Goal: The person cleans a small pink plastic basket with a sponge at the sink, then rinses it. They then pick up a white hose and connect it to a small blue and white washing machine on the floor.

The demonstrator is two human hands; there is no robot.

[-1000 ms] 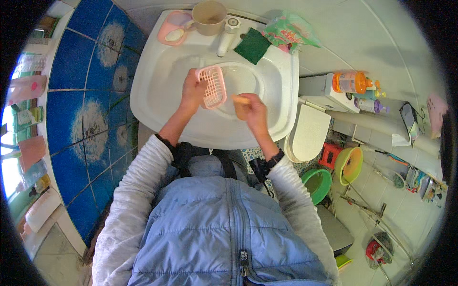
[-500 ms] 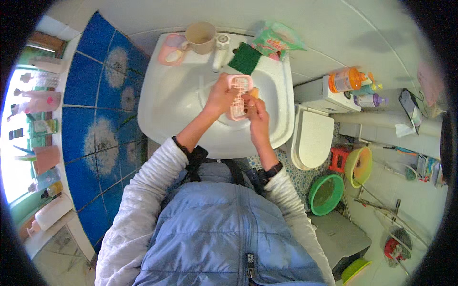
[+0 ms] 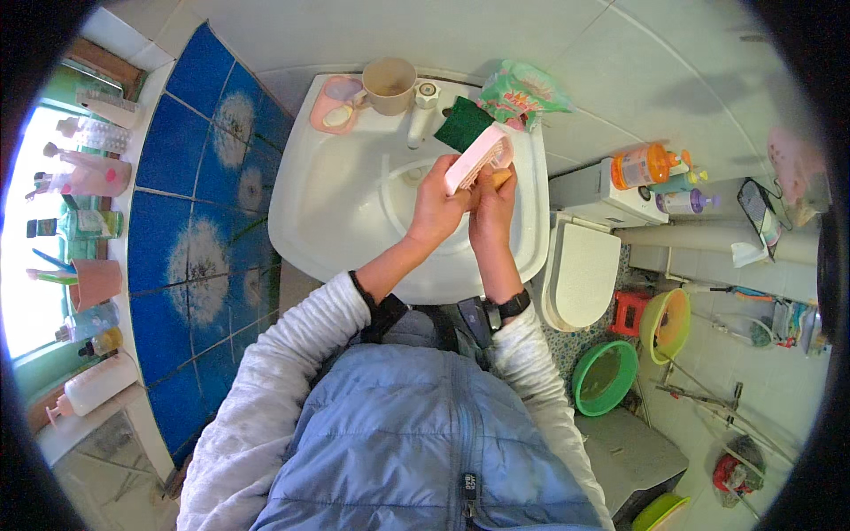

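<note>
Soap dish: a pink slotted tray (image 3: 478, 157) is held tilted on edge over the basin of the white sink (image 3: 336, 212), just in front of the tap (image 3: 420, 113).
Left hand: the left hand (image 3: 436, 205) is clasped around the lower end of the soap dish — fingers wrapped on its edge.
Right hand: the right hand (image 3: 492, 205) is closed on a small orange sponge (image 3: 501, 179), which is pressed against the underside of the dish; both hands are touching each other.
Sink rim: a second pink soap holder (image 3: 336, 104) and a beige cup (image 3: 390, 85) are set at the back left, a dark green scouring pad (image 3: 462, 124) and a green patterned bag (image 3: 522, 92) at the back right.
Surroundings: a toilet (image 3: 580, 270) is seen right of the sink — a green bowl (image 3: 604, 379) on the floor beside it.
</note>
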